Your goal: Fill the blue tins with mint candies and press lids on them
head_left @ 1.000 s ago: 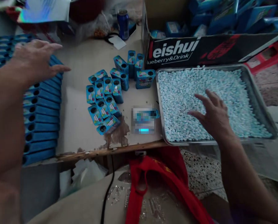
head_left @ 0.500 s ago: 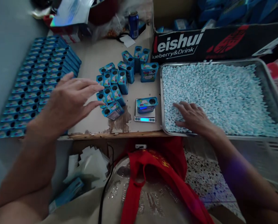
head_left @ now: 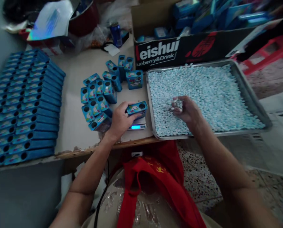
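Observation:
My left hand (head_left: pixel 122 119) grips a small blue candy box (head_left: pixel 137 108) by its sides, just above a little digital scale (head_left: pixel 138 125) with a lit blue display. The box has a round dark hole in its top. Over the metal tray (head_left: pixel 255 98), my right hand (head_left: pixel 185 109) is turned palm up with curled fingers, cupping some pale blue candies (head_left: pixel 177 104). More such candies (head_left: pixel 212 95) cover the tray's bottom. Left of the scale, a loose group of blue candy boxes (head_left: pixel 100 98) stands on the table.
Tight rows of blue boxes (head_left: pixel 27 104) fill the table's left end. Behind the tray stands a black carton (head_left: pixel 165 52) full of blue packs. A blue can (head_left: pixel 116 34) is at the back, and a red stool (head_left: pixel 264 53) is at the right.
My left hand has moved right and taken hold of the box at the scale. My right hand has scooped up candies and turned palm up. The view has shifted right.

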`<move>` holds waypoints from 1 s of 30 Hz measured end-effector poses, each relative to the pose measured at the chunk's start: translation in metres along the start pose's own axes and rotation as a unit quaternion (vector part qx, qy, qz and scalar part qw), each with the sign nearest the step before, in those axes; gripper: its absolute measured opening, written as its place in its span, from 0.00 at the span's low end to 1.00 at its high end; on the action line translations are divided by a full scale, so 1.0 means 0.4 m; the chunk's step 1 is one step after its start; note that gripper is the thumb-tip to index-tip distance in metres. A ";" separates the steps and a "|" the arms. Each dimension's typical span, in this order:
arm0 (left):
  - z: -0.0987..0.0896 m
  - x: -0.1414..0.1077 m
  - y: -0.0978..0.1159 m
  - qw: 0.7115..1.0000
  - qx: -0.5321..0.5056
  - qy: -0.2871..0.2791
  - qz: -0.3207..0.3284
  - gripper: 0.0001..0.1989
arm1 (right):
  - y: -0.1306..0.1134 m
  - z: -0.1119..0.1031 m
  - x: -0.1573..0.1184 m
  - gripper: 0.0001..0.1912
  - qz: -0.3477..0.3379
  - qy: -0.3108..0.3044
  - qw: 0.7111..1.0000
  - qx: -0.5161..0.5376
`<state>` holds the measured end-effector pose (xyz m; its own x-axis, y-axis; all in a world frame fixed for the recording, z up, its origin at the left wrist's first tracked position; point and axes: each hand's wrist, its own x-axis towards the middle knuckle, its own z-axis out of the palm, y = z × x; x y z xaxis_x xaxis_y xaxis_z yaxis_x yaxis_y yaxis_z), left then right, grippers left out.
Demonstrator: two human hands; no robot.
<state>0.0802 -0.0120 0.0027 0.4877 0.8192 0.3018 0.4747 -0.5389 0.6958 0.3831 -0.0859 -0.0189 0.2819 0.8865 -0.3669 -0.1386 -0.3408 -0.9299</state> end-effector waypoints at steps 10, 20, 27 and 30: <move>0.095 0.184 0.181 0.993 -0.017 -0.045 0.107 0.20 | -0.172 0.064 0.000 0.19 -0.209 0.101 0.954 0.191; 0.175 0.191 0.164 0.994 -0.044 -0.072 0.067 0.18 | -0.171 0.113 -0.024 0.25 -0.243 0.146 0.943 0.171; 0.155 0.166 0.120 0.992 -0.117 -0.019 0.039 0.22 | -0.135 -0.043 0.066 0.26 -0.198 0.153 0.933 0.260; 0.083 0.117 0.084 0.990 -0.137 0.007 0.023 0.20 | -0.083 -0.066 0.050 0.23 -0.142 0.138 0.954 0.225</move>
<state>0.1433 0.0016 0.0183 0.4929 0.7991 0.3443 0.2357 -0.5035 0.8312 0.4186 -0.0651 0.0037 0.6002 0.7852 -0.1524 -0.3953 0.1255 -0.9100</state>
